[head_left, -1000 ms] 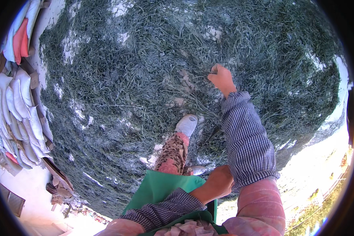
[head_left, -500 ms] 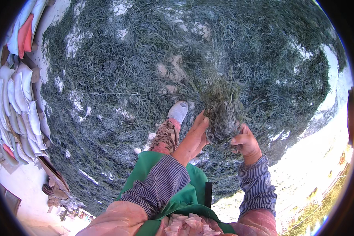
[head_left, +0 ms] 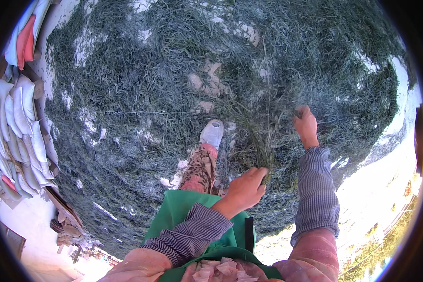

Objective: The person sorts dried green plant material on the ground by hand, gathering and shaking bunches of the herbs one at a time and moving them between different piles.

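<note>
Dark green stringy strands (head_left: 141, 84), like seaweed or dried grass, cover the ground in a thick tangled layer. My left hand (head_left: 246, 190) is closed round the near end of a bunch of these strands (head_left: 261, 145), which fans out away from me over the layer. Farther off and to the right, my right hand (head_left: 306, 126) is closed just above the layer. Its fingertips face away from me amid blurred strands, and what they grip, if anything, is hidden.
My foot in a pale clog (head_left: 212, 133) stands on the strands. A green apron (head_left: 176, 207) hangs before me. Stacked pale sacks (head_left: 23, 127) line the left edge, with a red piece (head_left: 27, 42) among those farther up. Bright sunlit ground (head_left: 371, 183) lies at the right.
The thick clump between my hands has come down and spread into a trailing bunch. My left hand moved nearer to me; my right hand moved farther away.
</note>
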A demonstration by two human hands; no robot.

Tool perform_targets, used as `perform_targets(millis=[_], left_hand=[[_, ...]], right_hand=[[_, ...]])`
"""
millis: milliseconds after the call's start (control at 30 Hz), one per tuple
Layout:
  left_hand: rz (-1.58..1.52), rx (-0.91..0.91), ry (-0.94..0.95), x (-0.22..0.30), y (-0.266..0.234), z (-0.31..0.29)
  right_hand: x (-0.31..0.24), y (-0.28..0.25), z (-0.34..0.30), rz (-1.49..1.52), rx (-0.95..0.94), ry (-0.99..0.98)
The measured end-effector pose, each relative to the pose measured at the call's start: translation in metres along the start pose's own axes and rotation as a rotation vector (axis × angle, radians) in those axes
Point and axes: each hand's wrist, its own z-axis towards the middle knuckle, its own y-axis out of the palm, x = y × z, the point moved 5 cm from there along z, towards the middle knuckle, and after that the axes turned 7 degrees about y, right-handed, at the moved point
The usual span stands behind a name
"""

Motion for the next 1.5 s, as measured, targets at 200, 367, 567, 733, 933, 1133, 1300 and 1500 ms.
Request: perform_targets(millis=[200,367,567,733,933,1133,1300,1500], left_hand=[[0.349,-0.35,0.201,0.0,0.034,-0.014],[0.394,-0.491,0.211,0.009,0.017,0.001],[0.1,-0.096,0.184,0.016,-0.016,0.012],[0.029,-0.099,0.185,0.035,-0.04,0.032],[-0.089,0.051,0.132,0.02,-0.058,0.044],[-0.186,0.368,0.178,0.019,-0.085,0.039],[-0.269,0.456,0.177,0.018,-0.069,0.036],[-0.154,0.107,0.046,0.017,-0.03,0.056]], right_hand=[[-0.196,0.059,0.045,-0.08,-0.222,-0.135],[-0.183,0.13,0.07,-0.094,-0.25,-0.195],[-0.18,-0.018,0.062,1.677,-0.495,0.272],[-0.003,-0.068,0.137,0.045,-0.191,0.38],[-0.283,-0.071,0.183,-0.191,0.138,-0.333],[-0.448,0.094,0.134,-0.3,-0.222,-0.61],[-0.402,0.139,0.12,-0.342,-0.346,-0.608],[-0.317,0.037,0.044,1.027,-1.144,0.126]])
